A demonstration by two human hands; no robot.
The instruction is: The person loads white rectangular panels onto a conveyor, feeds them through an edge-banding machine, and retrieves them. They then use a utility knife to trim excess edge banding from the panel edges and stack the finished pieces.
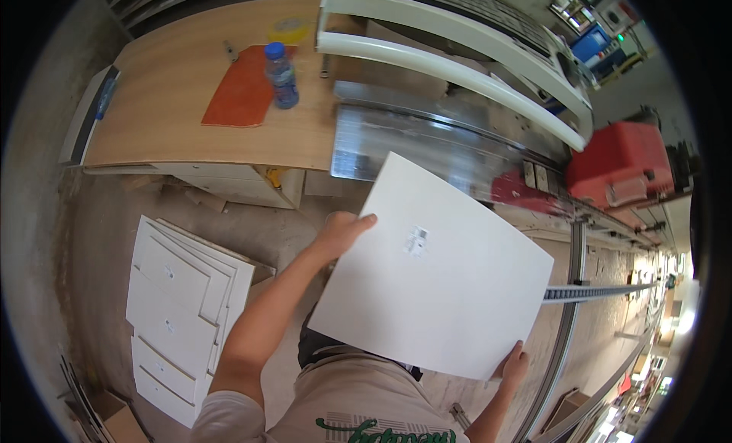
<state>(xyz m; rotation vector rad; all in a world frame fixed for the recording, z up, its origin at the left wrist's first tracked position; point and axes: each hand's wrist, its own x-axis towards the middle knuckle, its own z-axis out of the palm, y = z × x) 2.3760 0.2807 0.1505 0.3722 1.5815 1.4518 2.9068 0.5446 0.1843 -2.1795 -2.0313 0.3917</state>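
A large white board (450,298) with a small printed label (417,242) on its upper face is held tilted in front of my body. My left hand (345,235) grips its left edge, thumb on top and the other fingers hidden beneath. At the lower right corner my right hand (515,364) is closed on the board's edge, its fingers partly out of sight. The board's far corner reaches over the edge of the machine's metal bed (412,142).
Left of me a stack of white boards (183,283) lies low. A wooden table (160,138) carries a blue-capped bottle (282,77), an orange sheet (238,92) and yellow tape (290,28). A machine with a white guard bar (457,73) and red housing (618,165) stands ahead and right.
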